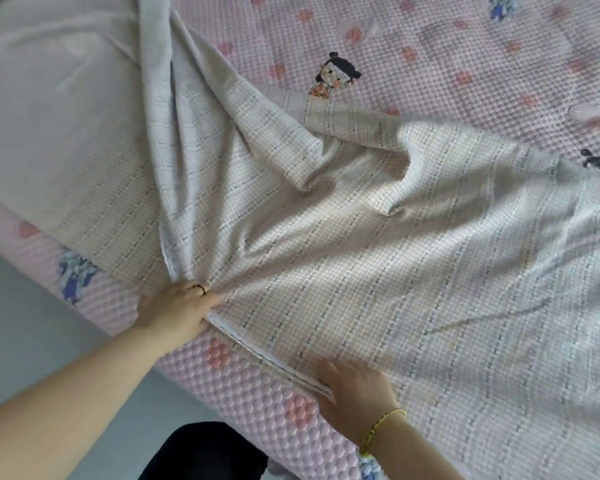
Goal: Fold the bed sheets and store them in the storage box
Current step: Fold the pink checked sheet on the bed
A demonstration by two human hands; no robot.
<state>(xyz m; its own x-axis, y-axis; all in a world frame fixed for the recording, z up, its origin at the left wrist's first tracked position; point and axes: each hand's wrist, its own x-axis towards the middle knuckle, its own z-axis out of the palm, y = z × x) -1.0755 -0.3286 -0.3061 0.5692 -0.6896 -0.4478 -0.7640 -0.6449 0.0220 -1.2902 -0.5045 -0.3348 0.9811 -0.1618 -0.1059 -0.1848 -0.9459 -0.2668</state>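
Both hands sit on the near hem [267, 355] of the bed sheet [361, 271], apart from each other along that edge. My left hand [179, 306] clamps a bunched gather of cloth, from which folds fan out toward the far side. My right hand [355, 389] lies on the hem farther along, though I cannot tell whether its thumb is tucked under to pinch or the fingers only press.

The sheet lies spread across the bed [430, 46], rumpled in the middle, with one part doubled over on the left. No storage box is in view, so I judge this an early fold, squaring up the edge.

To do it well, I'd get a true pinch through all layers with each hand and draw the hem between them taut and straight before lifting. Then I'd shake out the ridges in the middle so the fold lands flat. The edge sits close to the bed's side, so slack cloth could slide toward the floor [32, 323].
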